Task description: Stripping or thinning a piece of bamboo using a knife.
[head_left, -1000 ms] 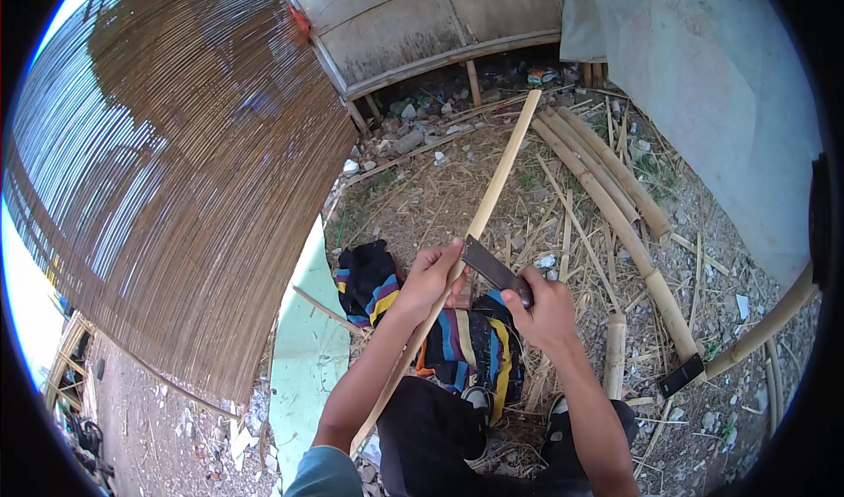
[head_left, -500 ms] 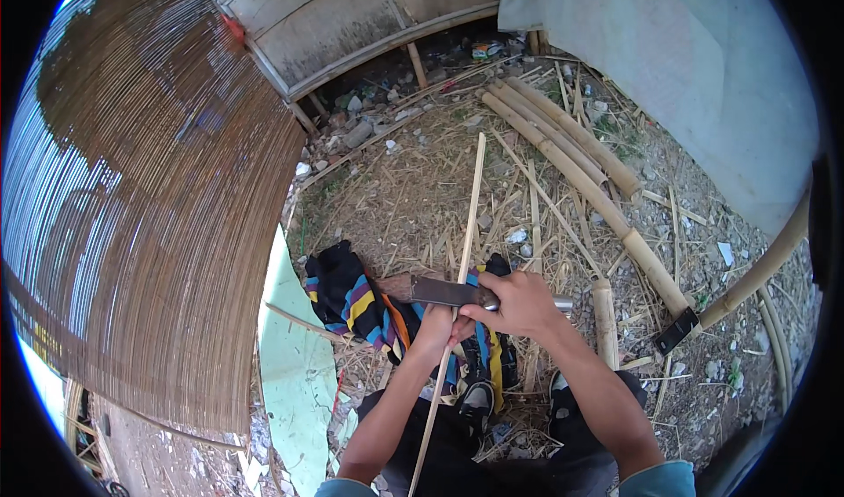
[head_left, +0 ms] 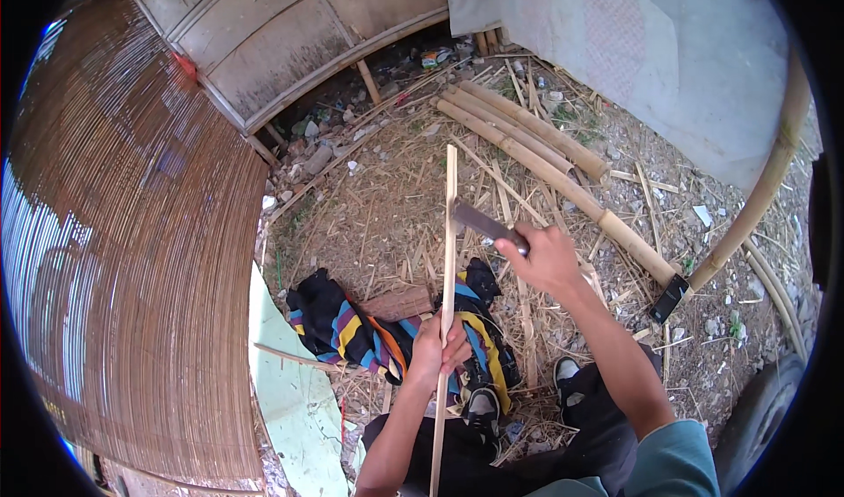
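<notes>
With fingers curled, the left hand (head_left: 429,349) is gripping the bamboo strip (head_left: 451,233) and the right hand (head_left: 552,261) the knife (head_left: 485,225) beside the strip.

The lower edge cuts off the pale bamboo strip (head_left: 449,273).

A slatted screen (head_left: 149,295) stands beside a pale green board (head_left: 297,413), a whitish sheet (head_left: 646,66) hanging upper right.

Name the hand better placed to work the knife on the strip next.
Probably the right hand: it grips the knife, its blade by the upper part of the bamboo strip, which the left hand holds lower down.
</notes>
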A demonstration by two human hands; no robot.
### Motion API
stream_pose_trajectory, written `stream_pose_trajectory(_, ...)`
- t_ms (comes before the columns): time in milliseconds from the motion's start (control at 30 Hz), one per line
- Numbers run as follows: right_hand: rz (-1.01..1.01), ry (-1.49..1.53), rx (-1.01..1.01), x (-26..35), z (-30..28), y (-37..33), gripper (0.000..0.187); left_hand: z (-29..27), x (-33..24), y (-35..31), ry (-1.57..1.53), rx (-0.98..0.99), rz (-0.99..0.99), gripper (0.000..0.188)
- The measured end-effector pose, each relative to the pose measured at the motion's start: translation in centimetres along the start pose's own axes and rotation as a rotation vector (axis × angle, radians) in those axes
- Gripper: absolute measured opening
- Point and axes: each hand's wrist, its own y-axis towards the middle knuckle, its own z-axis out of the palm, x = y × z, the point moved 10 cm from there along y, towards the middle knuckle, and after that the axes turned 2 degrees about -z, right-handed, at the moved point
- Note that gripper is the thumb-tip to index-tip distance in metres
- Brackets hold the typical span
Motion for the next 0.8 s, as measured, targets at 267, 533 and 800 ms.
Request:
stream_pose_trajectory(267,-0.591,-0.033,0.221,6.6,2.6,-5.2,0.047,1.0,1.3,-0.1,-0.166,0.087,-0.159,0.044)
stream_pose_trajectory(533,-0.626,-0.125,0.164,7.3,2.0,-5.2,0.053,1.4,1.3,-0.4,0.037,0.006,-0.101,0.042)
stream_pose_trajectory(800,-0.479,-0.278,0.048,6.8,2.0,-2.9,0.061,1.7,-0.6,0.4,0.049,-0.049,0.013,0.039)
